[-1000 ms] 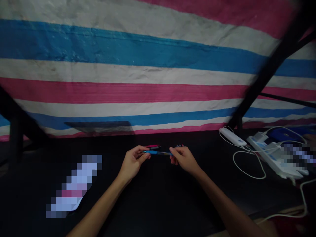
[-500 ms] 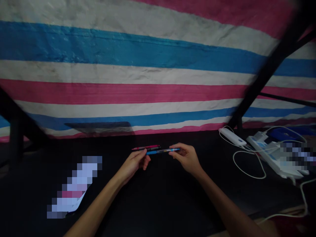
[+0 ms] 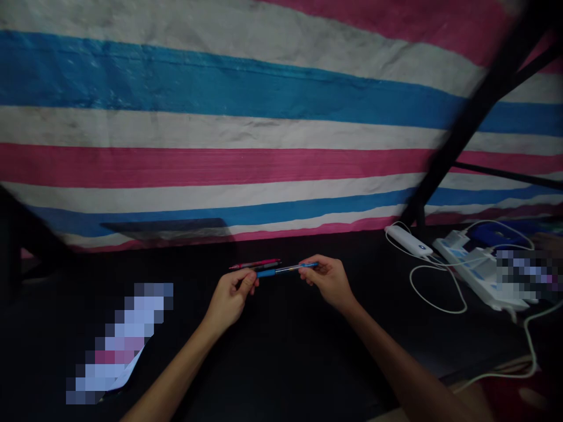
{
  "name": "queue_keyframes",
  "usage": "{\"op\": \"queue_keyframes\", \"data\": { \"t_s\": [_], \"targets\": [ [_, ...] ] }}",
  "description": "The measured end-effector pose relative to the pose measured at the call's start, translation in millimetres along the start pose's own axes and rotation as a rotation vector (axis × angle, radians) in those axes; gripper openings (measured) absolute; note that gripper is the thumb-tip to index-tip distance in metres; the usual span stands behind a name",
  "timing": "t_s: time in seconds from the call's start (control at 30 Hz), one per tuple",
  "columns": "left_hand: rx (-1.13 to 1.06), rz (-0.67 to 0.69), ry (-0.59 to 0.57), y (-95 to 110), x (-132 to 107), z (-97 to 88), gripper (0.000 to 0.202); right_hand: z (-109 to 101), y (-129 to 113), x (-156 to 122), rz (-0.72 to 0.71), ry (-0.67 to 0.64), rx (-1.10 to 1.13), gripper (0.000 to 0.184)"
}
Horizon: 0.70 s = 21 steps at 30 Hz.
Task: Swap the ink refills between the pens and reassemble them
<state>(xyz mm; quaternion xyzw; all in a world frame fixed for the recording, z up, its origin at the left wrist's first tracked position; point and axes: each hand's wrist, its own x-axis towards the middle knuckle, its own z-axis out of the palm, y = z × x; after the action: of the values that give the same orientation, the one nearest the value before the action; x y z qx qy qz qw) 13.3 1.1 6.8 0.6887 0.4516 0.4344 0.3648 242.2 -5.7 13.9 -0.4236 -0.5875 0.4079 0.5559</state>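
Note:
Between my two hands a blue pen [image 3: 285, 270] with a clear barrel is held nearly level above the black table. My left hand [image 3: 232, 293] pinches its blue left end between thumb and fingers. At the other end, my right hand [image 3: 326, 278] grips the blue tip of the barrel with its fingertips. Just behind lies a red pen [image 3: 255, 264] on the table, with a darker, thin pen-like thing close beside it, partly hidden by the blue pen and my left hand.
A phone-like device [image 3: 127, 375], its screen blurred out, lies at the left. On the right are a white power strip [image 3: 484, 275], a white elongated device [image 3: 409, 241] and looping white cables [image 3: 461, 299]. Behind hangs a striped sheet [image 3: 264, 167], with a slanting dark frame bar [image 3: 466, 123].
The left fingers have closed more tightly round the blue pen's left end and shifted slightly. The right hand still holds the other end. The whole view has shifted a little.

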Motion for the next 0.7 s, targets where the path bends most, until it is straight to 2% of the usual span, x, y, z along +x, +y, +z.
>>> {"op": "queue_keyframes", "data": {
  "t_s": [0.2, 0.37, 0.5, 0.6, 0.7],
  "targets": [
    [0.088, 0.011, -0.002, 0.4, -2.6, 2.8, 0.033, -2.8, 5.6, 1.5, 0.035, -0.002, 0.005, 0.023],
    [0.184, 0.045, 0.061, 8.8, -5.1, 5.9, 0.033, -2.9, 9.0, 1.0, 0.041, 0.002, -0.035, 0.028],
    [0.208, 0.076, 0.078, 10.3, -5.2, 6.2, 0.029, 0.3, 9.6, 0.6, 0.074, 0.016, 0.021, 0.028],
    [0.213, 0.109, -0.005, 12.3, -6.4, 10.5, 0.027, 3.8, 9.0, 1.6, 0.084, 0.082, 0.14, 0.026],
    [0.237, 0.187, -0.199, 18.0, -10.7, 19.7, 0.027, 5.0, 6.7, 4.9, 0.075, 0.156, 0.323, 0.023]
  ]
}}
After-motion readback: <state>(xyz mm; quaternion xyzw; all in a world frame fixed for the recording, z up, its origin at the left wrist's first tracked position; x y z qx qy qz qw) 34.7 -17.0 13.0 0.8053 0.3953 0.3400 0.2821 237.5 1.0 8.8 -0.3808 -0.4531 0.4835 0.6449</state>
